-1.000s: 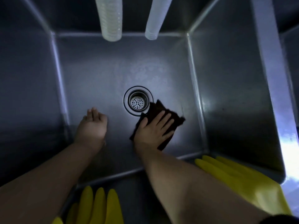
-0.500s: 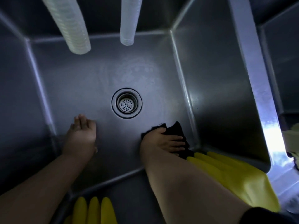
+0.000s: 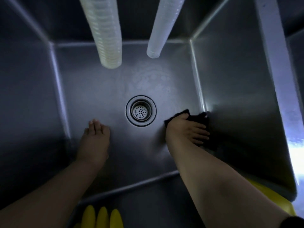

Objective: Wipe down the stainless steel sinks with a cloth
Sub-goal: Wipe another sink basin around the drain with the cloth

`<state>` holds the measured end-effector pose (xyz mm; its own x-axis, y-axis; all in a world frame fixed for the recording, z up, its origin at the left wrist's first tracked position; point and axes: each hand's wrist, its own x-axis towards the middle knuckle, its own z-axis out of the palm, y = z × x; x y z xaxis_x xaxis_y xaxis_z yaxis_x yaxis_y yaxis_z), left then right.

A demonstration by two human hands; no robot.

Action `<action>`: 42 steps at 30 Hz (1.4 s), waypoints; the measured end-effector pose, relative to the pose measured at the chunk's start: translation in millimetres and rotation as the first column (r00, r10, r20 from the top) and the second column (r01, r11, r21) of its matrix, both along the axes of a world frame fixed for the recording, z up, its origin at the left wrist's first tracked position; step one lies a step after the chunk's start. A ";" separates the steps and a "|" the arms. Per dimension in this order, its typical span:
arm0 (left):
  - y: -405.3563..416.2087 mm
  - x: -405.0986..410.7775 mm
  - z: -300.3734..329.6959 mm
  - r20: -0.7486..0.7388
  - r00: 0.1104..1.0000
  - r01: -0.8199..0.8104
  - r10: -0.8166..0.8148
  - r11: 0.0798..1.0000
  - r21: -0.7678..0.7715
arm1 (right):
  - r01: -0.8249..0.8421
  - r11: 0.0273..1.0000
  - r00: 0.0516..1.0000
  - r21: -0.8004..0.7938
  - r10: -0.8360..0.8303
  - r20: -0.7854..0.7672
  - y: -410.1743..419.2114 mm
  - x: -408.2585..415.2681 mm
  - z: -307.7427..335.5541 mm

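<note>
Dark cloth [image 3: 199, 120] flat on the floor of the stainless steel sink [image 3: 102, 96], pushed into the right-hand crease where floor meets side wall, right of the drain [image 3: 141, 111] and apart from it. Pinned under the right hand [image 3: 187, 129], fingers [image 3: 199, 133] straight and lying together, pointing toward the right wall; far edge of the cloth poking out beyond the thumb, lower edge lost in shadow, so perhaps folded there. Left hand [image 3: 95, 139] flat on the bare sink floor left of the drain, fingers straight and close together, holding nothing. Two pale ribbed hoses [image 3: 105, 33] hanging down from above, ends over the back half of the basin and blocking part of the rear wall. Right forearm crossing the near right corner, covering much of a yellow rubber glove [image 3: 269, 196] draped there. Fingertips of a second yellow glove [image 3: 102, 217] at the near edge, between the two arms. Bright glare along the right rim [image 3: 294, 155].
</note>
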<state>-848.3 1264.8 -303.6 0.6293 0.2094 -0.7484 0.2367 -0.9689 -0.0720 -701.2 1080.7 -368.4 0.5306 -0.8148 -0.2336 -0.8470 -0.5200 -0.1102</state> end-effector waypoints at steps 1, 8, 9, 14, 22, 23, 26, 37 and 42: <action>0.1 -0.2 -1.6 0.019 1.000 -0.004 0.004 1.000 -0.007 | -0.060 0.998 0.998 -0.022 0.061 0.026 4.5 4.6 -2.1; 1.5 -3.7 -12.3 0.067 0.997 -0.023 0.025 0.999 -0.030 | -0.747 0.656 0.654 -0.106 0.754 0.062 46.2 58.0 -18.4; 1.9 -3.4 -12.8 0.063 0.998 -0.026 0.028 0.999 -0.032 | -0.791 0.601 0.598 -0.114 0.799 0.057 54.0 66.1 -19.7; 2.1 -3.3 -16.4 0.069 0.997 -0.035 0.036 0.999 -0.018 | -0.888 0.436 0.435 -0.144 0.899 0.043 98.1 79.1 -23.9; 5.0 -5.4 -21.3 0.069 0.997 -0.038 0.040 0.999 -0.034 | -0.980 -0.156 -0.161 -0.122 0.986 0.036 163.8 42.7 -20.4; 5.7 -5.6 -21.0 0.069 0.997 -0.036 0.038 0.999 -0.033 | -0.960 -0.257 -0.263 -0.112 0.964 0.041 166.4 36.1 -20.2; 6.0 -7.1 -19.7 0.070 0.997 -0.037 0.039 0.999 -0.023 | -0.863 -0.498 -0.501 -0.085 0.866 0.010 156.8 27.6 -21.0; 7.4 -7.1 -25.4 0.056 0.993 -0.100 0.105 0.991 -0.091 | -0.965 -0.229 -0.230 -0.131 0.973 -0.010 49.7 132.6 -13.0; 8.7 -3.3 -22.7 0.026 0.995 -0.089 0.092 0.992 -0.089 | -0.984 0.027 0.035 -0.174 0.998 -0.047 16.6 183.3 -1.9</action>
<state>-851.6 1273.4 -326.4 0.6328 0.2011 -0.7477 0.3246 -0.9456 0.0204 -517.9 1097.3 -370.3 0.8612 0.4956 -0.1125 0.5009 -0.8653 0.0221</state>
